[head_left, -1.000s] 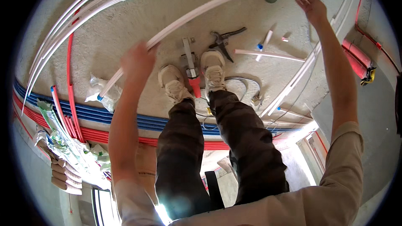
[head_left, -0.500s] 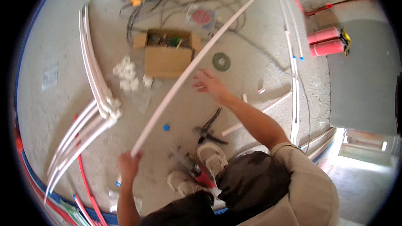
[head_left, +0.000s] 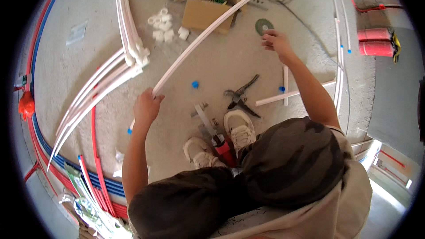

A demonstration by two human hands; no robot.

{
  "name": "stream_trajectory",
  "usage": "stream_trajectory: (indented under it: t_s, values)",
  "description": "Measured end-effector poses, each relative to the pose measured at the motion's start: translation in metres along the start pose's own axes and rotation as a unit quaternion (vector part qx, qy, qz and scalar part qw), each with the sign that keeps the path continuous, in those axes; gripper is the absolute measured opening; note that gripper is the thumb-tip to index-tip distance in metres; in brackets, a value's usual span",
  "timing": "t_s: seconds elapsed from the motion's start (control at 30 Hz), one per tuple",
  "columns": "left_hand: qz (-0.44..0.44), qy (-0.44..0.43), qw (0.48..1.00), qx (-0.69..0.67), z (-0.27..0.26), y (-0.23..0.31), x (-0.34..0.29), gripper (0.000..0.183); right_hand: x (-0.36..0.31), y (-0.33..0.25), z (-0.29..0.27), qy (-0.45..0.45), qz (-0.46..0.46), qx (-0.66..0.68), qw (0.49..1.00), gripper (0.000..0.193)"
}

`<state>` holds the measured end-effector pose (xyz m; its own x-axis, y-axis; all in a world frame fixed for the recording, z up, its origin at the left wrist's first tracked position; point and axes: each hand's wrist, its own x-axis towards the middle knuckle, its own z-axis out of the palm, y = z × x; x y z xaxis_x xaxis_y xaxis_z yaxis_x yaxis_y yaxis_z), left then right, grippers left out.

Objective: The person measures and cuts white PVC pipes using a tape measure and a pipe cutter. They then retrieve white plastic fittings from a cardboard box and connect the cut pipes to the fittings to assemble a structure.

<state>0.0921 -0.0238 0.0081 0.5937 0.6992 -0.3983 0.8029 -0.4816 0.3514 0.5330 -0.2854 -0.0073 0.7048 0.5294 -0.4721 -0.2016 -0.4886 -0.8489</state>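
Observation:
My left hand (head_left: 148, 107) is closed round the lower part of a long, thin white pipe (head_left: 179, 61). The pipe slants up and to the right, bowed by the lens, and crosses in front of an open cardboard box (head_left: 206, 15). Below that hand shows a blue-tipped white end (head_left: 130, 130); whether it belongs to the same pipe I cannot tell. My right hand (head_left: 278, 46) is off the pipe, fingers apart and slightly bent, holding nothing. It overlaps the edge of a green disc (head_left: 264, 26) in the view.
White fittings (head_left: 164, 28) lie left of the box, near bundled white pipes (head_left: 127, 31). A black plier-like tool (head_left: 239, 98) and a red-handled tool (head_left: 225, 147) lie by my shoes. Short pipe pieces (head_left: 276, 99) are at right, red cylinders (head_left: 375, 48) beyond; red and blue conduits (head_left: 106, 181) run lower left.
The view has shifted, so the floor items sit higher and further right. My right hand has moved right, away from the pipe. My left hand still grips the pipe.

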Motion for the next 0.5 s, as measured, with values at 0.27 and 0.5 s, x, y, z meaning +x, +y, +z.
stream_trajectory:
  t_s: [0.27,0.5]
  values:
    - [0.064,-0.059,0.986,-0.145,-0.03,0.055,-0.039,0.025,-0.099,0.076,-0.06,0.025,-0.123,-0.303,0.945,0.024]
    - [0.058,-0.174,0.976,-0.114,0.052,-0.022,-0.01,0.023,-0.229,0.162,-0.174,0.279,0.038,-0.311,0.908,0.024]
